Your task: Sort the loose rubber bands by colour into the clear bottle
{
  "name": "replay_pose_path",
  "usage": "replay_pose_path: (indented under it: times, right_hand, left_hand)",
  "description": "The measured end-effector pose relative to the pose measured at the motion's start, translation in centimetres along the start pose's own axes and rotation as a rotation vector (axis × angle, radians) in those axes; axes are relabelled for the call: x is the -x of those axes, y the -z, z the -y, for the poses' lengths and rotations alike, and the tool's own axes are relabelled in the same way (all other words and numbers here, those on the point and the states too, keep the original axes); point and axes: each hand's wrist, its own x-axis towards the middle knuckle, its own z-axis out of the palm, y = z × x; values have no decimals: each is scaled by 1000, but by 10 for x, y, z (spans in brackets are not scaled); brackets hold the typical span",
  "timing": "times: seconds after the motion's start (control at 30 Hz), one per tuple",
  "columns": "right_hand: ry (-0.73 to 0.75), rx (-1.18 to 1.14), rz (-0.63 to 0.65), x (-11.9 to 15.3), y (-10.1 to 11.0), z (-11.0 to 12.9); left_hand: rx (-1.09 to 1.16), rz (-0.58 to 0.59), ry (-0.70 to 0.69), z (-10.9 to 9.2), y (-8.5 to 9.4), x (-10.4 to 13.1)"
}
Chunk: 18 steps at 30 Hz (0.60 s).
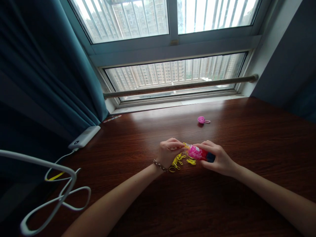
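No legible text, brand, number or sign found in this view. The small clear tube packed with pink bands (197,153) carries a pale patch near its open end, too blurred to tell if it is printed. The white rectangular power bank (84,137) at the curtain's edge shows a dark mark at its near end, unreadable. A row of small reddish marks (112,118) on the dark wooden bench (247,138) below the window cannot be made out.

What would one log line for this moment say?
right hand: holds pink bottle | left hand: at bottle mouth | yellow rubber bands: loose on table | pink cap: lying apart
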Motion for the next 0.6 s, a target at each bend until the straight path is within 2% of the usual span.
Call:
replay_pose_path:
  times: [0.13, 0.3, 0.47, 0.6]
  right_hand:
    - [-30, 14, -34, -1, 0, -3]
    - [-61, 1, -53, -2, 1, -7]
    - [-53, -7, -26, -2, 1, -7]
    - [-25, -23, 6, -1, 0, -8]
  left_hand:
    - [40, 119, -49, -4, 5, -5]
    - [47, 184, -152, 1, 12, -9]
    - [53, 166, -151, 12, 13, -9]
    - [59, 85, -39, 12, 10, -6]
